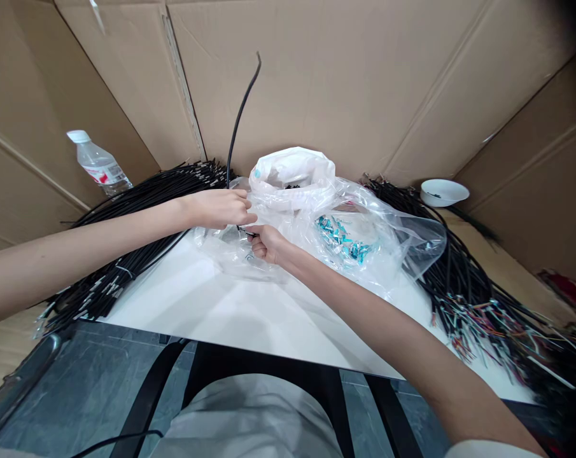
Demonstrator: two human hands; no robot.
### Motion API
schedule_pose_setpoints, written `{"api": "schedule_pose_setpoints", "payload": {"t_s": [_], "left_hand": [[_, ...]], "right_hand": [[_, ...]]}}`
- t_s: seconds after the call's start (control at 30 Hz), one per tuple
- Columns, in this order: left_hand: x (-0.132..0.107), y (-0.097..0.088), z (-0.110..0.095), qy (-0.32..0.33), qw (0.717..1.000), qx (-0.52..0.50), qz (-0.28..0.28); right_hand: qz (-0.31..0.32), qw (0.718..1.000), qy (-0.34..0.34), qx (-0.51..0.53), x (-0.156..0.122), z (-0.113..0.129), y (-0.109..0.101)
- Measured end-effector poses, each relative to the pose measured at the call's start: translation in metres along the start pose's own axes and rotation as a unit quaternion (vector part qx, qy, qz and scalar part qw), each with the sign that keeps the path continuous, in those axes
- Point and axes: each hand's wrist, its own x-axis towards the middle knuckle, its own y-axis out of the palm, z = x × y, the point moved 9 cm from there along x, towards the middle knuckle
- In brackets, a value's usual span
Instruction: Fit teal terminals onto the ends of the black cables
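My left hand (221,208) is closed in a pinch on a single black cable (240,114) that rises up and curves toward the cardboard wall. My right hand (267,243) sits just below it, fingers curled round the cable's lower end over a clear plastic bag (402,235). Inside the bag lie small teal parts (342,238). Both hands are over the white table (211,305), nearly touching each other.
A pile of black cables (125,242) lies on the left. Another pile with stripped coloured wire ends (473,299) fills the right. A white bag (290,172), a water bottle (99,164) and a white bowl (443,191) stand by the cardboard walls (364,83).
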Motion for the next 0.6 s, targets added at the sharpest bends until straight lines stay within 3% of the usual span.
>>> {"api": "schedule_pose_setpoints", "payload": {"t_s": [0.33,0.6], "left_hand": [[0.006,0.004,0.002,0.018,1.0,-0.003,-0.012],[0.003,-0.002,0.016,-0.016,0.999,-0.018,-0.032]], "right_hand": [[-0.037,0.999,-0.03,0.0,-0.003,0.003,-0.002],[-0.047,0.998,-0.051,-0.013,-0.007,0.004,-0.007]]}}
